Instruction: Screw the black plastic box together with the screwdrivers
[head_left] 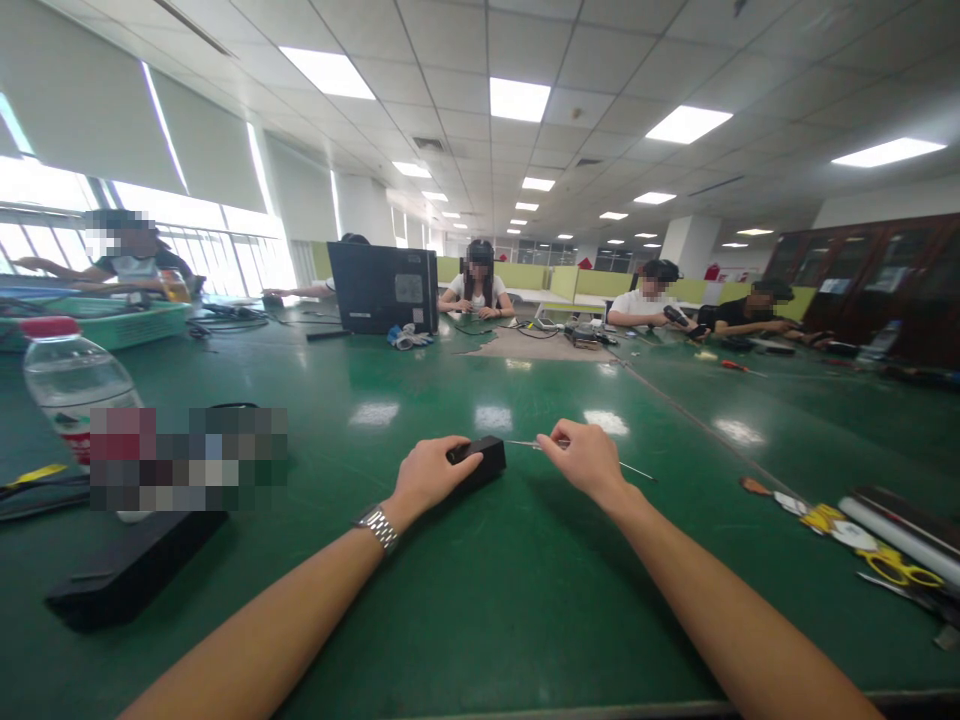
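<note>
My left hand [429, 478], with a metal-band watch on its wrist, is wrapped round a black oblong block [491, 460] low over the green table [465, 590]. A thin metal tool [520, 443] is pinched in my right hand [583, 458]. One end of it points left at the near face of the block, and a slender shaft sticks out on the other side of the fingers. Whether the tip touches the block I cannot tell. A long black bar-shaped part [139, 575] lies on the table to the left of my hands.
A water bottle [75, 370] and a green basket [142, 325] stand at left. Yellow-handled scissors [896, 568] and other tools lie at right. Farther back are a black computer case [382, 288], gloves [409, 337], a red screwdriver [739, 367] and several people seated at the table.
</note>
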